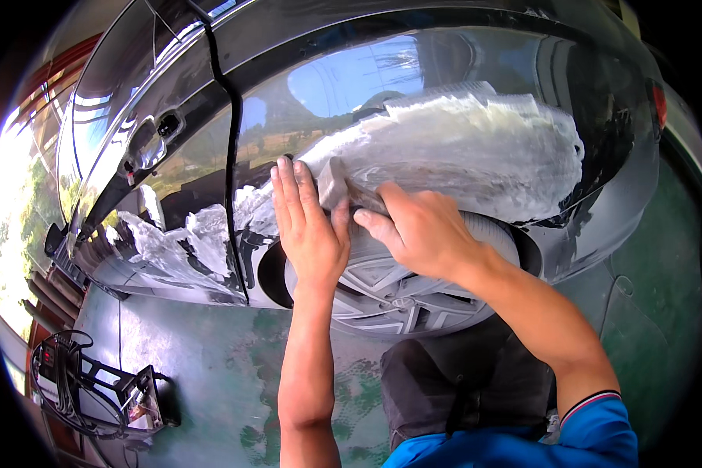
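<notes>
A black car's rear side panel [343,86] is in front of me, with a large greyish-white patch of body filler [483,148] above the wheel arch. My right hand [433,230] grips a dusty sanding block [334,183], which rests against the lower front part of that patch. Its fingers wrap over the block's right end, so part of it is hidden. Beside the block, my left hand [313,238] lies flat on the panel with fingers stretched out; its thumb is close to the block. Below both hands is the grey, dusty wheel [401,300].
More filler [195,246] covers the lower door, left of the dark door gap [230,156]. The door handle [146,148] is higher up. On the green floor [210,366] at lower left stands a wheeled cart [105,394] with coiled cables. My knees are below the wheel.
</notes>
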The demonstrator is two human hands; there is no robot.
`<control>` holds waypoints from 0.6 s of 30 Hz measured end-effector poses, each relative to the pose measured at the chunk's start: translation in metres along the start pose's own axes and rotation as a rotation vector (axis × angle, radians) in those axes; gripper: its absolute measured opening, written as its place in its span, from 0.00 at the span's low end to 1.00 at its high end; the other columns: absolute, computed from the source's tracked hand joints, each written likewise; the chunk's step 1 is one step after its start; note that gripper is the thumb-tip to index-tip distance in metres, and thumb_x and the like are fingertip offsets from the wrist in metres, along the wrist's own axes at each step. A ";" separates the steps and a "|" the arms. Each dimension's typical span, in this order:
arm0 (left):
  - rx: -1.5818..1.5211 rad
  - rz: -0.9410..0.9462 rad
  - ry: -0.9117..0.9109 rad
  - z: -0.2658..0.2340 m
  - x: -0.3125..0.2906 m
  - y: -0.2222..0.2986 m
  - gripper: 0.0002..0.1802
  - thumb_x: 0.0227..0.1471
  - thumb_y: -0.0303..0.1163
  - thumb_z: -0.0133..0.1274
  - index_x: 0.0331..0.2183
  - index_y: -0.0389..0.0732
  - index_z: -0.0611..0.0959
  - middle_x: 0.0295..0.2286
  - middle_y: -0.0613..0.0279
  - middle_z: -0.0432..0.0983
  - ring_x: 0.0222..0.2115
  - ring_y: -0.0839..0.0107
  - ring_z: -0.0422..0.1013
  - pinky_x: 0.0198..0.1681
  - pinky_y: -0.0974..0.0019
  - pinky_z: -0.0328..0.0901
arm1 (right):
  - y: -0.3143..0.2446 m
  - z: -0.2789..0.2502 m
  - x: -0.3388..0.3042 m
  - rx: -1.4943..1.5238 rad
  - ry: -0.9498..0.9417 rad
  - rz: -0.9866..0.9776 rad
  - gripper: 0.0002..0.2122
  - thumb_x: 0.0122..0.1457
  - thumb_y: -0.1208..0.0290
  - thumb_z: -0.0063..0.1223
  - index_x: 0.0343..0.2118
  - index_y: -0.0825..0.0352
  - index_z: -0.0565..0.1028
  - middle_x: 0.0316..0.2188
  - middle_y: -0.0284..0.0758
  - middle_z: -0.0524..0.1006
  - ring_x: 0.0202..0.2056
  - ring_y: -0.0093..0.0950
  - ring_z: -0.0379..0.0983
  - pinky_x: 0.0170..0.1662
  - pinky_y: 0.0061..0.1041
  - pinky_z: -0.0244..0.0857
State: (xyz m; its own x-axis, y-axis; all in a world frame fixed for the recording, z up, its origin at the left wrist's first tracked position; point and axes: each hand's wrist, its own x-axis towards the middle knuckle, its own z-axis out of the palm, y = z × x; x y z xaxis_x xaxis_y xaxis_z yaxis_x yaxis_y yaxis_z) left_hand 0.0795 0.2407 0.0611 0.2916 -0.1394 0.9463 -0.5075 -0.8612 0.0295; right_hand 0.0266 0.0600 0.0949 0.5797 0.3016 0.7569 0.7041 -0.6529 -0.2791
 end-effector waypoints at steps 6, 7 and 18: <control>-0.007 0.025 -0.015 -0.002 0.001 0.002 0.40 0.52 0.31 0.56 0.63 0.28 0.60 0.64 0.37 0.50 0.65 0.39 0.47 0.66 0.44 0.47 | -0.001 0.002 0.000 0.011 0.010 0.006 0.17 0.62 0.57 0.54 0.31 0.70 0.71 0.15 0.44 0.73 0.20 0.47 0.73 0.22 0.41 0.63; -0.006 0.016 -0.020 -0.001 0.000 0.003 0.41 0.52 0.31 0.56 0.63 0.28 0.60 0.64 0.37 0.49 0.66 0.39 0.47 0.66 0.44 0.47 | 0.003 0.003 0.001 0.000 -0.011 0.030 0.17 0.62 0.57 0.54 0.31 0.70 0.71 0.15 0.44 0.73 0.20 0.47 0.73 0.22 0.41 0.63; -0.038 0.054 0.033 0.003 0.001 0.006 0.29 0.54 0.29 0.47 0.58 0.33 0.71 0.64 0.36 0.51 0.65 0.35 0.45 0.66 0.40 0.46 | 0.001 0.000 -0.005 0.059 -0.030 0.049 0.19 0.63 0.55 0.51 0.30 0.71 0.71 0.15 0.46 0.74 0.19 0.49 0.73 0.23 0.47 0.63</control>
State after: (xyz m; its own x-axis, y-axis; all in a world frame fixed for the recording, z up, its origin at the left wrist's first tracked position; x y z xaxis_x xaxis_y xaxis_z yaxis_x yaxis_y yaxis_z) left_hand 0.0792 0.2342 0.0612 0.2364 -0.1684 0.9569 -0.5523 -0.8336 -0.0103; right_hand 0.0243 0.0578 0.0907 0.6256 0.2919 0.7234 0.6970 -0.6257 -0.3503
